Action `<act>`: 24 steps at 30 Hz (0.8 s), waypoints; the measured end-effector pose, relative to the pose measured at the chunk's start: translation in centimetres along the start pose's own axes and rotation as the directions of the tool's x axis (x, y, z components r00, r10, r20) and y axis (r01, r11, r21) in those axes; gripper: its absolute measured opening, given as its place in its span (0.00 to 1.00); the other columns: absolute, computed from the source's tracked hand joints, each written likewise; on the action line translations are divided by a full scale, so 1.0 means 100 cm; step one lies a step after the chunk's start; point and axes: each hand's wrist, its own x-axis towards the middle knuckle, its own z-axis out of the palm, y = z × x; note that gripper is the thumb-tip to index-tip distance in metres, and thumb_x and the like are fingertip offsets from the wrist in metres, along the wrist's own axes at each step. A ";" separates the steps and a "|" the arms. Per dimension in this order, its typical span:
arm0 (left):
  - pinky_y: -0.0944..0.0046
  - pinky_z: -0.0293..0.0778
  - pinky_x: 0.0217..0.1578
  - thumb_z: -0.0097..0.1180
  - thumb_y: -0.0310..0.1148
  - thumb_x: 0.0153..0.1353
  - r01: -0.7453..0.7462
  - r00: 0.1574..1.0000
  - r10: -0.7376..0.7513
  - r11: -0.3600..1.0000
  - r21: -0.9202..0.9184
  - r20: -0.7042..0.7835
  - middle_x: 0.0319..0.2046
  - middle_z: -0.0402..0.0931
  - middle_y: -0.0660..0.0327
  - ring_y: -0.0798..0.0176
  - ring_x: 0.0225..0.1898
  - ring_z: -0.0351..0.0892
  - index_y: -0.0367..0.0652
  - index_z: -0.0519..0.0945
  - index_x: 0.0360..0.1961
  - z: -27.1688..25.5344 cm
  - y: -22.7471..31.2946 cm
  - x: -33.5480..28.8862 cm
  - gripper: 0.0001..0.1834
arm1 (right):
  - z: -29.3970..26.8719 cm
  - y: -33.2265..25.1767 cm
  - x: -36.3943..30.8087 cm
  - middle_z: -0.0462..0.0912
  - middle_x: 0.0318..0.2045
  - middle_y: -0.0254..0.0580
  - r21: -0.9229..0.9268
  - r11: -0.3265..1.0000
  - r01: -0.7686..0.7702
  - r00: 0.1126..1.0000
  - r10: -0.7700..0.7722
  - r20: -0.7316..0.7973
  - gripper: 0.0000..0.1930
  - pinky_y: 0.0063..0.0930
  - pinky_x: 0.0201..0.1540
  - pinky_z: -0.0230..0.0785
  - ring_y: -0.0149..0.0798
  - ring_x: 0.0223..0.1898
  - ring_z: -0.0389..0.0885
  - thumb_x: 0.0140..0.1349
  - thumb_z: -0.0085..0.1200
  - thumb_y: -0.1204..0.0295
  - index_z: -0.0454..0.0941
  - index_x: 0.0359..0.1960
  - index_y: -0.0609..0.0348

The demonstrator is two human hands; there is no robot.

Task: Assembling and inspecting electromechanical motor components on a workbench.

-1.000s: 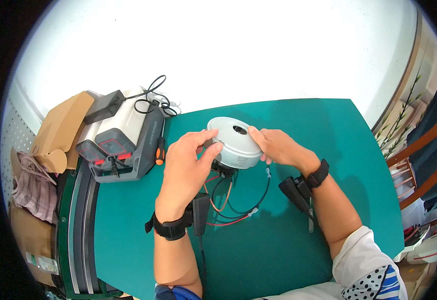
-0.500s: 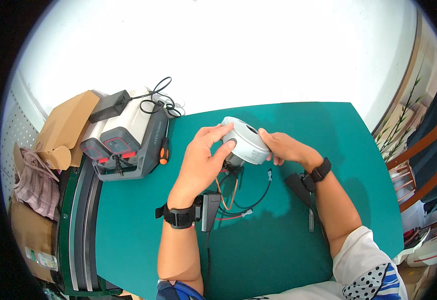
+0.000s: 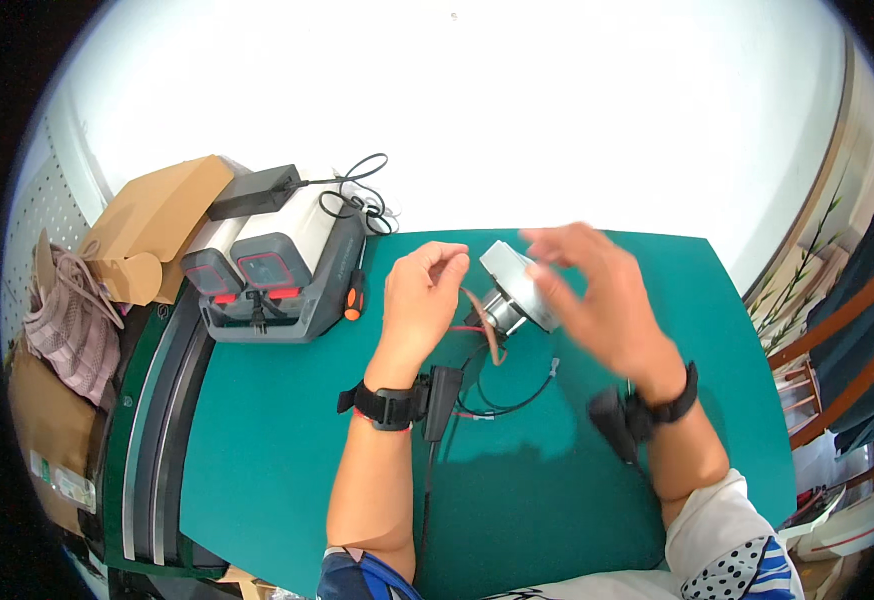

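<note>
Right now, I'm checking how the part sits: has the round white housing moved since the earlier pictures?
Yes. Against the green tabletop, the round white housing has tipped rightward, and the silver part under it now shows at its lower left.

L head cam, fisheye, looks dn fr. abv at tbl (image 3: 537, 490), wall (image 3: 457, 120) behind.

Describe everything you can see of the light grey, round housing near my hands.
The light grey, round, smooth-looking housing is steeply tilted above the green, flat-topped table; whether it rests there is unclear. A silvery, metallic-looking cylinder projects from its underside toward the lower left. The right hand, blurred, hides part of its right side; contact can't be judged. The left hand is to its left, apart from the housing.
</note>
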 end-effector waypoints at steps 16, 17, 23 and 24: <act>0.54 0.67 0.47 0.54 0.29 0.60 -0.100 0.833 0.215 0.965 0.242 -0.510 0.39 0.77 0.54 0.50 0.43 0.71 0.41 0.79 0.41 -0.024 0.024 0.006 0.09 | 0.092 -0.103 -0.057 0.73 0.41 0.46 0.168 0.986 -0.024 0.999 0.018 0.035 0.17 0.36 0.40 0.70 0.48 0.38 0.76 0.52 0.63 0.71 0.75 0.43 0.60; 0.54 0.67 0.46 0.54 0.28 0.60 -0.146 0.791 0.308 0.934 0.326 -0.528 0.39 0.76 0.55 0.50 0.43 0.71 0.40 0.79 0.40 -0.025 0.025 0.005 0.08 | 0.092 -0.103 -0.055 0.72 0.37 0.45 0.194 0.979 -0.056 0.998 0.050 0.036 0.13 0.38 0.39 0.69 0.49 0.36 0.74 0.54 0.62 0.70 0.74 0.39 0.58; 0.55 0.69 0.44 0.55 0.27 0.58 -0.225 0.774 0.346 0.933 0.281 -0.530 0.39 0.76 0.54 0.52 0.41 0.73 0.40 0.79 0.40 -0.014 0.025 0.007 0.08 | 0.087 -0.090 -0.048 0.70 0.31 0.43 0.066 0.998 0.023 0.996 -0.028 0.083 0.08 0.39 0.36 0.66 0.47 0.33 0.72 0.57 0.59 0.68 0.75 0.32 0.59; 0.57 0.70 0.43 0.56 0.26 0.59 -0.233 0.809 0.259 0.965 0.117 -0.528 0.38 0.76 0.55 0.56 0.40 0.74 0.39 0.79 0.39 -0.014 0.024 0.008 0.08 | 0.085 -0.092 -0.048 0.70 0.29 0.42 0.000 0.996 0.085 0.993 -0.084 0.077 0.08 0.38 0.36 0.65 0.47 0.32 0.72 0.57 0.59 0.68 0.75 0.31 0.58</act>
